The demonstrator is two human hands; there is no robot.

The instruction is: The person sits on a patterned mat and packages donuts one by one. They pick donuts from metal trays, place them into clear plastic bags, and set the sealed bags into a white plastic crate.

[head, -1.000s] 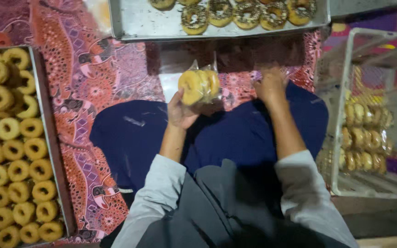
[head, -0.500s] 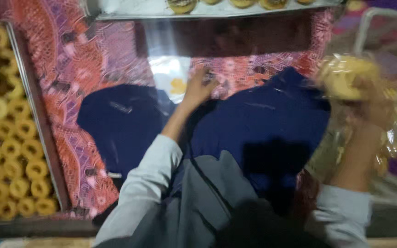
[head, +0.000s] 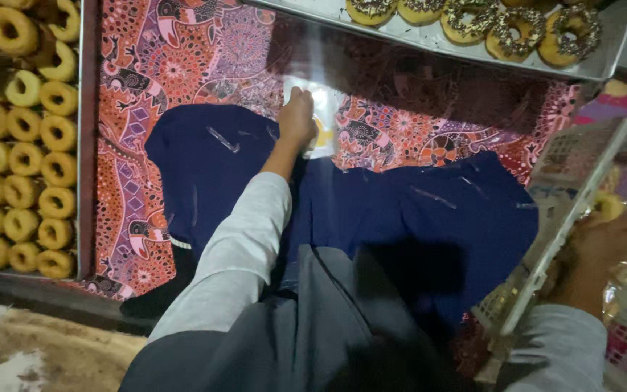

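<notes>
Two hands work at opposite sides of the frame. Near the upper middle, the left hand (head: pixel 297 116) lies on a stack of clear plastic bags (head: pixel 322 122) on the patterned red cloth (head: pixel 183 65); its fingers are curled down onto the top bag, but whether they pinch it or only press on it cannot be told. A yellow round mark shows through the plastic just right of the hand. The grey sleeve runs from this hand down to the lower middle of the frame, crossing the dark blue fabric over the person's lap.

At the right edge, the right hand (head: pixel 604 250) is inside a white wire basket (head: pixel 582 196), seen through its mesh wall. Its fingers are wrapped around a bagged doughnut (head: pixel 607 207), a blurred pale yellow shape in shiny plastic, at the hand's upper side. More wrapped pieces lie in the basket, too blurred to tell apart.

Along the left edge, a metal tray (head: pixel 86 145) holds many plain golden doughnuts (head: pixel 23 189) in rows. Across the top right, a second metal tray (head: pixel 429 40) carries five doughnuts with dark sprinkled topping (head: pixel 509 33), well apart from both hands. At the lower left, a worn patch of floor (head: pixel 45 356) shows beyond the cloth.
</notes>
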